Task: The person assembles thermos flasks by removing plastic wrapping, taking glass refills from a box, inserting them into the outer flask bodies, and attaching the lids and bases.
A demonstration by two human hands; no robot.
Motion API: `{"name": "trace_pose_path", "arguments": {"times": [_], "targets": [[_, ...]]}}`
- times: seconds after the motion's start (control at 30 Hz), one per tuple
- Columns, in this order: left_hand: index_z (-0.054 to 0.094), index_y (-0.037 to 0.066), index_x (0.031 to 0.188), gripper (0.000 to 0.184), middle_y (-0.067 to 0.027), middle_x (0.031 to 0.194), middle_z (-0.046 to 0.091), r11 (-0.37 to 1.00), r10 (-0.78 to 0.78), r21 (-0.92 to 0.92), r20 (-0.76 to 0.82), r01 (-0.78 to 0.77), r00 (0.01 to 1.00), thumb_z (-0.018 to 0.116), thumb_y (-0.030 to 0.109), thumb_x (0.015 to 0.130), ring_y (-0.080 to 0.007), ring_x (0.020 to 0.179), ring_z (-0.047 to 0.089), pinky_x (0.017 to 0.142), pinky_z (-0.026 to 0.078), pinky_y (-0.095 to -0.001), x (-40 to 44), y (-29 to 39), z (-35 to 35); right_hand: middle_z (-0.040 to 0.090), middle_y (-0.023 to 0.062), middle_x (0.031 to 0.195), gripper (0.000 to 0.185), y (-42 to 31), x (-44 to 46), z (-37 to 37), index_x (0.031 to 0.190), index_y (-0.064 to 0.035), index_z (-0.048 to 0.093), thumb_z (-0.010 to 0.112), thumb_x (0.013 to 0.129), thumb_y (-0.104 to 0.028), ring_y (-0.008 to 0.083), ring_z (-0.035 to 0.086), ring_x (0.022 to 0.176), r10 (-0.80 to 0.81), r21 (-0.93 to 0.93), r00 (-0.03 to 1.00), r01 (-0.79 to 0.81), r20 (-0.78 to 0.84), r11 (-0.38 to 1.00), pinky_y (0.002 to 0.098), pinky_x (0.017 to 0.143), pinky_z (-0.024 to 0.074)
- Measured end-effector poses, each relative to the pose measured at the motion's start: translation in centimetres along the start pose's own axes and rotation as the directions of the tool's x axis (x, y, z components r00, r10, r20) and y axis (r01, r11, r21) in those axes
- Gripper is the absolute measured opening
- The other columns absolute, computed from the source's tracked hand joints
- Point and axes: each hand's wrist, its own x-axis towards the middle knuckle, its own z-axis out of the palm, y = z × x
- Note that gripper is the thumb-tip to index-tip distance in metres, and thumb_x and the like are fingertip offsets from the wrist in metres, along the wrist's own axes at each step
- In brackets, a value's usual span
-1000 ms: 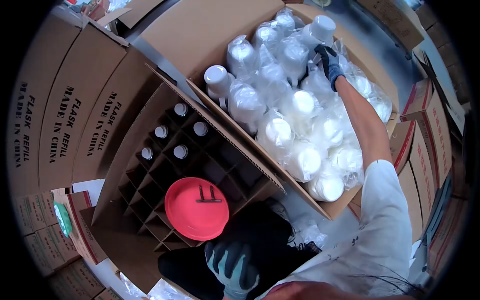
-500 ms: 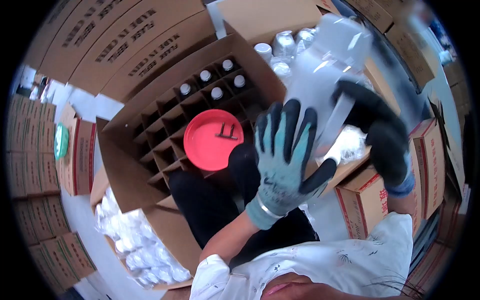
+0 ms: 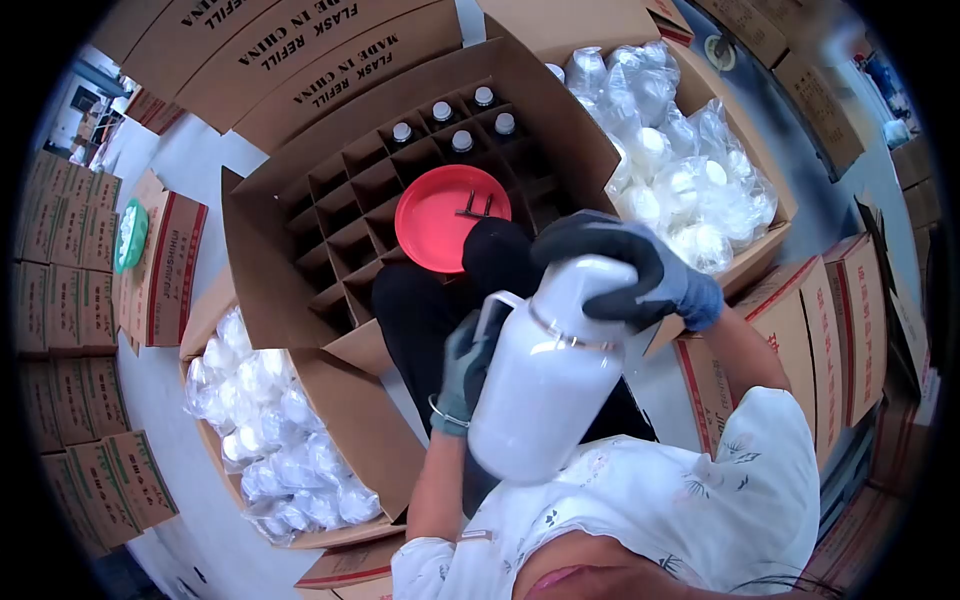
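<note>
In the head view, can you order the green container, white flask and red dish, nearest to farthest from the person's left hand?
1. White flask: touching the left hand.
2. Red dish: ahead of it.
3. Green container: far left.

head camera faces forward, downward (close).

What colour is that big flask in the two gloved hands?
The flask is white; it shows best in the head view.
</note>
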Motion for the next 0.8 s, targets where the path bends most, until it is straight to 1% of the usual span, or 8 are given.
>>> {"name": "trace_pose_path", "arguments": {"times": [0.1,0.2,0.3,0.4,0.53,0.67,0.73,0.8], "targets": [[0.056,-0.003,0.119,0.039,-0.0159,0.111,0.063,0.994,0.082,0.078,0.001,-0.081,0.997,0.057,0.0,0.08,-0.0241,0.102,0.061,0.091,0.047,-0.0346,-3.3,-0.4,2.0,0.059,0.0099,0.119,0.051,2.2,0.6,2.5,0.121,-0.0034,0.058,0.072,0.077,-0.026,0.0215,0.053,0.114,0.018,0.333,0.991,0.027,-0.13,0.943,0.0366,0.102,0.0384],[0.056,-0.003,0.12,0.039,-0.0153,0.113,0.062,0.989,0.103,0.108,0.001,-0.102,0.995,0.056,0.001,0.081,-0.024,0.104,0.06,0.092,0.046,-0.0346,-6.2,-1.1,2.0,0.061,0.0093,0.113,0.045,9.6,4.0,3.8,0.123,-0.0042,0.056,0.061,0.089,-0.032,0.0187,0.054,0.111,0.244,0.77,0.866,0.218,-0.435,0.599,0.034,0.098,0.0409],[0.056,-0.003,0.121,0.039,-0.0147,0.115,0.061,0.996,0.056,0.075,-0.05,-0.052,0.997,0.056,0.001,0.082,-0.0239,0.106,0.059,0.094,0.045,-0.0345,-5.8,-2.8,0.7,0.062,0.0089,0.111,0.051,18.4,8.6,6.5,0.125,-0.0046,0.054,0.054,0.092,-0.044,0.0171,0.055,0.109,0.385,0.455,0.777,-0.143,-0.498,0.879,0.0304,0.094,0.0425],[0.055,-0.003,0.121,0.038,-0.014,0.118,0.059,0.999,-0.015,-0.042,-0.115,0.011,0.993,0.056,0.002,0.083,-0.0238,0.108,0.058,0.095,0.044,-0.0345,-4.8,-5.1,-1.8,0.059,0.0112,0.118,0.05,24.7,10.9,6.5,0.124,-0.0041,0.054,0.06,0.089,-0.04,0.0166,0.054,0.106,0.58,0.182,0.734,-0.554,-0.354,0.812,0.0327,0.088,0.0452],[0.055,-0.002,0.122,0.038,-0.0132,0.121,0.058,0.979,-0.069,-0.2,-0.18,0.032,0.981,0.056,0.003,0.085,-0.0237,0.111,0.056,0.097,0.043,-0.0344,-4.5,-6.3,-6.6,0.057,0.0131,0.122,0.047,16.1,8.0,8.2,0.126,-0.0061,0.053,0.06,0.091,-0.036,0.0206,0.053,0.111,0.357,0.456,0.828,-0.141,-0.433,0.879,0.0356,0.095,0.0423],[0.054,-0.002,0.123,0.037,-0.0124,0.124,0.056,0.991,-0.031,-0.131,-0.193,0.005,0.981,0.055,0.004,0.086,-0.0235,0.114,0.055,0.099,0.042,-0.0344,-3.0,-6.1,-6.9,0.049,0.0131,0.133,0.045,8.3,4.1,7.6,0.133,-0.0063,0.047,0.057,0.091,-0.022,0.023,0.048,0.121,0.129,-0.2,0.913,-0.219,-0.387,0.955,0.0364,0.103,0.0387],[0.054,-0.002,0.124,0.037,-0.0119,0.125,0.056,1.0,0.025,-0.013,-0.168,-0.027,0.986,0.055,0.004,0.087,-0.0234,0.115,0.054,0.1,0.041,-0.0343,-2.2,-5.5,-5.9,0.051,0.0128,0.128,0.038,10.8,2.6,6.6,0.127,-0.004,0.051,0.056,0.091,-0.015,0.021,0.052,0.115,-0.129,-0.261,0.856,-0.008,-0.501,0.965,0.0345,0.096,0.0448],[0.054,-0.002,0.125,0.037,-0.0115,0.127,0.055,0.961,0.152,0.242,-0.046,-0.137,0.987,0.055,0.004,0.088,-0.0233,0.116,0.053,0.101,0.041,-0.0343,-1.5,-4.5,-6.1,0.06,0.009,0.114,0.044,6.4,4.0,4.3,0.124,-0.0028,0.055,0.065,0.085,-0.021,0.017,0.057,0.104,0.114,0.299,0.868,0.041,-0.484,0.953,0.033,0.092,0.0473]]}}
